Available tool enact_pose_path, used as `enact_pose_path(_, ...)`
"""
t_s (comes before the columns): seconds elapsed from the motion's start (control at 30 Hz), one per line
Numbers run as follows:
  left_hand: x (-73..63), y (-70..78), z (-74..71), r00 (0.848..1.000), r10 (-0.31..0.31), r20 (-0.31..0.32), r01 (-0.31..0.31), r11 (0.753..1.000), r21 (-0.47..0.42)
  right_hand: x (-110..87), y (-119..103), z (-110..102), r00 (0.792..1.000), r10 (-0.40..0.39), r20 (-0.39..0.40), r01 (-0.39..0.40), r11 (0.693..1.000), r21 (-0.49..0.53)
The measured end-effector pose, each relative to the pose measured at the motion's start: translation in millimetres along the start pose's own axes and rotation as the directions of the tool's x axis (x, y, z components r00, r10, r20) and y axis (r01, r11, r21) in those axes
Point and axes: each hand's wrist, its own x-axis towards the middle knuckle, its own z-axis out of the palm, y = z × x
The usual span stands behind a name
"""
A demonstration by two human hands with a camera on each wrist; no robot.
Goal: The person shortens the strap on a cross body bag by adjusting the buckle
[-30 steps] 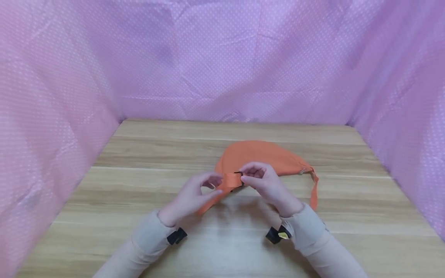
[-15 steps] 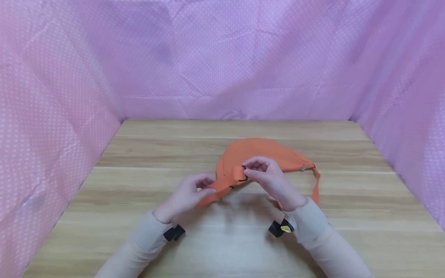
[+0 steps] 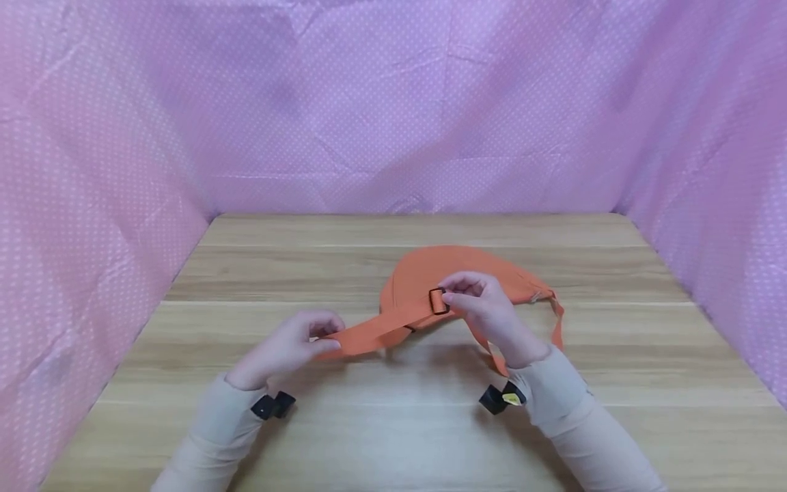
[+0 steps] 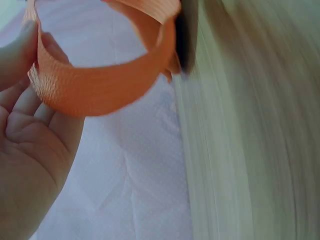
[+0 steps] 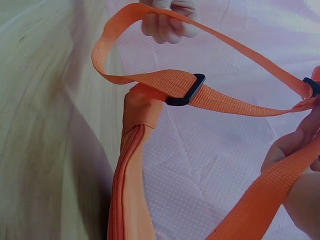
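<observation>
Head view: nearest us, the left hand [image 3: 287, 345], palm turned inward, pinches an orange strap [image 3: 369, 333]; slightly farther, the right hand [image 3: 492, 311] pinches that strap beside a black buckle [image 5: 312, 87]. Beyond, we see the orange bag [image 3: 449, 265] on the wooden table [image 3: 264, 273], contents hidden.

No lettering can be read; the yellow label [image 3: 512, 398] by the right cuff [image 3: 551, 388] is too small.
</observation>
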Motion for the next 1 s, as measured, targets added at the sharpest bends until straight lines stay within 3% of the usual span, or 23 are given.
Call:
enact_pose_path(0.23, 5.7, -8.9, -12.3, 0.998, 0.001, 0.065, -0.004, 0.999, 0.051, -0.7, -6.0, -4.7, 0.998, -0.061, 0.032, 0.061, 0.998, 0.027)
enact_pose_path(0.4, 16.1, 1.7, -8.8, 1.000, -0.011, 0.028, 0.008, 0.993, 0.121, 0.9, -0.7, 1.7, 0.998, -0.014, -0.057, 0.014, 1.000, 0.001)
enact_pose_path(0.53, 28.1, 24.3, 1.6, 1.000, -0.014, -0.012, 0.016, 0.993, 0.121, 3.6, 6.6, 9.2, 0.994, 0.017, -0.109, -0.019, 1.000, -0.021)
enact_pose_path(0.7, 40.6, 49.7, 22.9, 0.985, 0.088, -0.150, -0.080, 0.995, 0.060, 5.7, 16.9, 19.4, 0.994, 0.030, -0.101, -0.036, 0.998, -0.059)
enact_pose_path(0.8, 43.5, 57.0, 37.8, 0.972, 0.107, -0.208, -0.105, 0.994, 0.024, 6.3, 23.3, 24.7, 0.994, 0.046, -0.097, -0.054, 0.995, -0.083)
enact_pose_path(1.0, 48.9, 65.1, 56.1, 0.962, 0.105, -0.251, -0.129, 0.988, -0.081, 7.4, 27.0, 31.3, 0.984, 0.068, -0.164, -0.083, 0.993, -0.086)
